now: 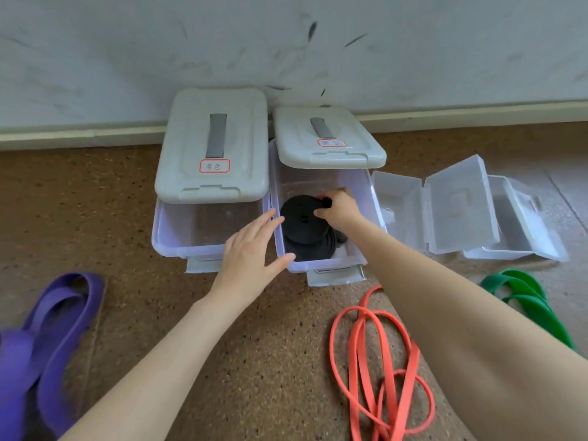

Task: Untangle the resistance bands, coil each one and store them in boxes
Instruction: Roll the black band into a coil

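Black band [305, 226]: coiled, lying inside the middle clear box [321, 262], gripped at its far edge by the right hand [339, 208]. Left hand [251, 253]: fingers spread and relaxed, resting on the box's near-left rim. Purple band [57, 329] near left; orange band [378, 361] and green band [525, 297] near right.

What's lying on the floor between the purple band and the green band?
The orange band, loose on the floor, between purple band and green band; both forearms cross there too. Head view.
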